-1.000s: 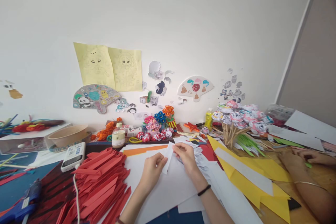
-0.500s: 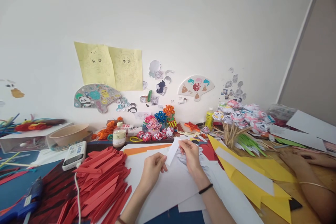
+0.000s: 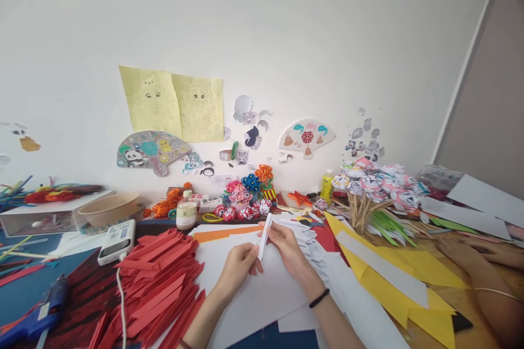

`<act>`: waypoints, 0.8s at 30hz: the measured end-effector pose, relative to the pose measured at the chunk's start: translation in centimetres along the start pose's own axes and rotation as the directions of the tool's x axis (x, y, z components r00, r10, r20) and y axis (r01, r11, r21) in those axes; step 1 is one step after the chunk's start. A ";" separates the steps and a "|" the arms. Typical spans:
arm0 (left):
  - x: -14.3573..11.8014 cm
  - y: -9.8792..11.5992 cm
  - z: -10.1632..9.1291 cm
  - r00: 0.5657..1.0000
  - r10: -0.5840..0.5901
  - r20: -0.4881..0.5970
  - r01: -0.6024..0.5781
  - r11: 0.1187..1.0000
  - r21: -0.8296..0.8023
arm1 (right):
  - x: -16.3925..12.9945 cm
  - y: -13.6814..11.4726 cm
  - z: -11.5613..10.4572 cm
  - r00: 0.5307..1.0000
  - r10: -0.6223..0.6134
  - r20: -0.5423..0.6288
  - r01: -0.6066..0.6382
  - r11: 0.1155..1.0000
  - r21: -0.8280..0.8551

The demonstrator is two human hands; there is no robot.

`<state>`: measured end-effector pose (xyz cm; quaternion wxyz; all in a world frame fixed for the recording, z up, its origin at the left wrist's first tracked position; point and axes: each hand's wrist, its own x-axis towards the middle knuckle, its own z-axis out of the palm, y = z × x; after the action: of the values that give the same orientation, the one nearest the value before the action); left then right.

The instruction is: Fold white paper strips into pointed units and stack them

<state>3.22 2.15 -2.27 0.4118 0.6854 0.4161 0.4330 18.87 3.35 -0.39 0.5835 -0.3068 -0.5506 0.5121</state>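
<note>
- Your left hand and right hand pinch one narrow white paper strip from both sides, held upright just above the white sheets, so the fold stays aligned.
- The stack of red folded strips lies just left, within reach.

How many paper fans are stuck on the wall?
2. The panda fan hangs left, under the yellow drawings. The white fan with a red symbol hangs right, above the paper flowers.

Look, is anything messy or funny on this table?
Nothing looks broken or spilled. The folded red paper strips lie in a loose, fanned heap, not a neat stack. Both hands, left and right, pinch a narrow white paper strip upright.
</note>
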 end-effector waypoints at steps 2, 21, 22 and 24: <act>-0.2 0.5 -0.2 0.992 0.054 -0.117 -0.038 0.990 0.136 | -0.1 0.0 0.2 1.000 -0.012 -0.012 0.011 0.997 -0.075; -1.3 2.0 -1.2 0.813 0.404 -0.419 -0.079 0.790 0.608 | -0.9 1.1 1.8 0.991 -0.065 0.117 0.090 0.969 -0.231; -1.4 1.9 -1.3 0.809 0.443 -0.386 -0.093 0.746 0.660 | -0.9 1.2 1.9 0.993 -0.070 0.097 0.091 0.968 -0.236; -1.5 1.9 -1.5 0.811 0.503 -0.298 -0.141 0.663 0.735 | -0.9 1.3 2.0 0.995 -0.081 0.061 0.094 0.964 -0.249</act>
<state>1.83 0.44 -0.47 -0.0722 0.7224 0.5000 0.4722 16.74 2.45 -1.48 0.5478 -0.3407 -0.6387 0.4194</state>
